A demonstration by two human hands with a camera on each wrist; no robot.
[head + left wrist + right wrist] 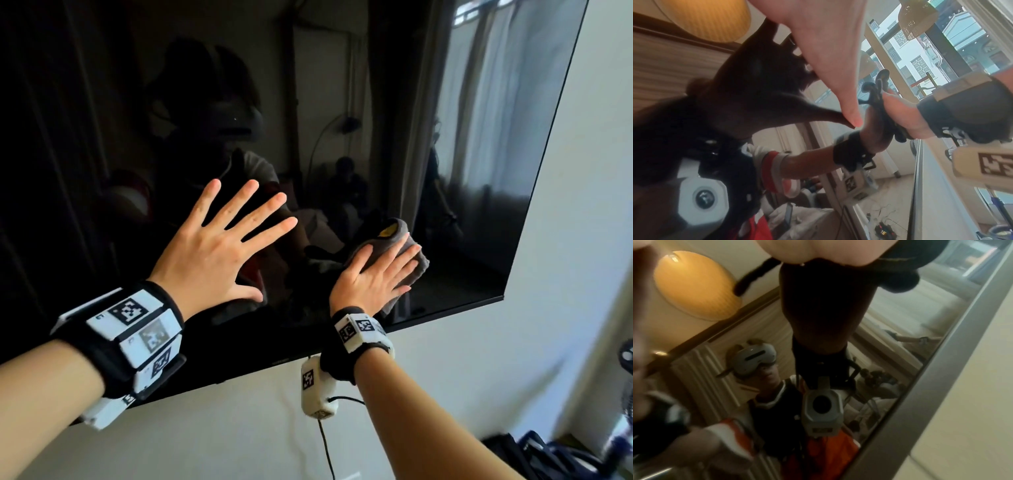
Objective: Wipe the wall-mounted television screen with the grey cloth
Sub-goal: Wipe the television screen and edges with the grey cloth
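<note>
The dark, switched-off television screen hangs on the wall and mirrors the room. My right hand lies flat with straight fingers on the bunched grey cloth, pressing it against the lower right part of the glass. My left hand is spread wide, its thumb tip touching the screen to the left of the cloth. In the left wrist view my left thumb meets its own reflection, and the cloth shows squeezed between my right palm and the glass. The right wrist view shows only my palm's heel and reflections.
The screen's bottom edge runs just below my right wrist, with a white wall beneath it. A thin cable hangs down the wall. Dark bags lie at the lower right, near a fan's edge.
</note>
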